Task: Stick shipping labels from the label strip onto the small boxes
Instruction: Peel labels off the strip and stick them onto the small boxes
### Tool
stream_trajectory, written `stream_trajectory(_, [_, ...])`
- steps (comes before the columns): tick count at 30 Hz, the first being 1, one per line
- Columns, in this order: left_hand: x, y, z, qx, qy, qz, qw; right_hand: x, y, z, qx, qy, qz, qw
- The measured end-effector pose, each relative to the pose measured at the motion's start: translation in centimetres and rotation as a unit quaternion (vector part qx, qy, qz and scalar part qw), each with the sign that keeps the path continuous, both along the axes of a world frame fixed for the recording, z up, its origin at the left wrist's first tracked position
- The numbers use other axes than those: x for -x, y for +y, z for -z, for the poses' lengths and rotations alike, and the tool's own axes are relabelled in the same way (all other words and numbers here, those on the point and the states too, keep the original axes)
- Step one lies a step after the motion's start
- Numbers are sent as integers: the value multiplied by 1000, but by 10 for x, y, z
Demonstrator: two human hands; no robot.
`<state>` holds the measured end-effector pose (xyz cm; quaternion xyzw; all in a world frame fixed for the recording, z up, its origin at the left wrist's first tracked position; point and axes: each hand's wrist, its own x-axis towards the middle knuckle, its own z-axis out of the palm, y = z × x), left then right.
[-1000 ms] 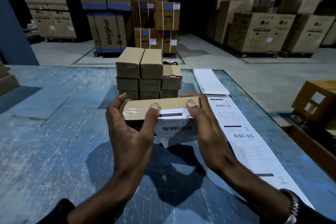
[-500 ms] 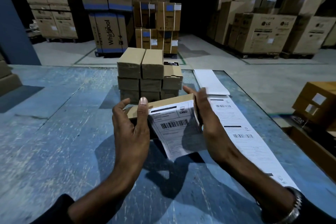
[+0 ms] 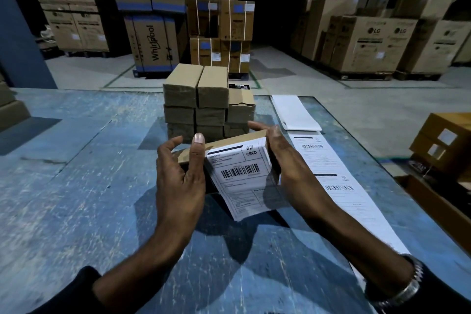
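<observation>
Dim warehouse, tall stacks of big cartons [image 3: 153, 41] on pallets across a grey concrete floor [image 3: 331, 99], some printed Whirlpool, others LG. Foreground: a worn blue table [image 3: 76, 173], scratched and patchy, with glare on the near part. Brown cartons [image 3: 448, 143] with white stickers sit off the table's right edge. Mid-table, a stack of small boxes [image 3: 204, 104], plain brown cardboard, three layers high, right column lower with a flap edge showing. Label strip [image 3: 339, 186] runs along the right side of the table, white, barcodes visible, blank backing at the far end. Just in front of the stack, held above the table: one small box [image 3: 224, 141], tilted, with a white label [image 3: 242, 176] bearing a barcode and "CRED" covering its near face and hanging loose below the box. Left hand [image 3: 178, 176] grips the box's left end, thumb up on the top edge, fingers curled. Right hand [image 3: 277, 150] grips the right end, fingers wrapped over the top. Metal watch [image 3: 405, 288] on the right wrist.
</observation>
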<state>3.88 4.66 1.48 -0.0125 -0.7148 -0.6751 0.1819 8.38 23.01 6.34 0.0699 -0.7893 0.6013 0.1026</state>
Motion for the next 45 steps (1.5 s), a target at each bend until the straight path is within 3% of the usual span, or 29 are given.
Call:
stream_trajectory(7, [3,-2,3,2,-6,-2,1000,0,2,-1,-43,-9,-20,999])
stream_trajectory(15, [2,-3,0,9,-4,5,1000,4,4,0,22,-16,-27,999])
stream_trajectory(19, [0,-4,-2,24,-4,-5,1000,4,7,4,5,-10,-31,999])
stream_trajectory(41, [3,-10,-11,11,-88,45,995,10,15,4,-45,10,-71,996])
stream_trajectory(45, [1,-11,-16,1,-98,58,994,21,12,2,-41,-28,-91,995])
